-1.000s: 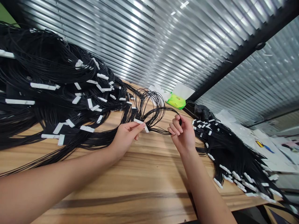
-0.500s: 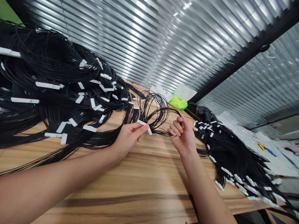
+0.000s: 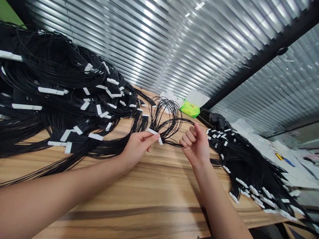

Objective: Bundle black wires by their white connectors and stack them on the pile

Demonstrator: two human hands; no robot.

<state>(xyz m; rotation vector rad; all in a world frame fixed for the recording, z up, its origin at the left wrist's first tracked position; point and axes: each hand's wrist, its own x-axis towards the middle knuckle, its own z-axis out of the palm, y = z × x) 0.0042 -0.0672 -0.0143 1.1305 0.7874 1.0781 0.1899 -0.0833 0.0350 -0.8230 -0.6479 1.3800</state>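
My left hand (image 3: 136,148) pinches a white connector (image 3: 155,134) at the end of a bundle of thin black wires (image 3: 166,117), which loops up over the wooden table (image 3: 154,189). My right hand (image 3: 196,146) is closed in a fist round the other side of that same loop, a little to the right of the connector. Both hands hover just above the table top, close together.
A big heap of black wire harnesses with white connectors (image 3: 57,96) covers the left of the table. A second pile (image 3: 249,169) lies at the right edge. A green packet (image 3: 189,109) and white paper sit at the back by the blinds.
My right hand's fingers have curled tighter into a fist on the wires, and the loop has drawn a little narrower. The left hand has barely moved.
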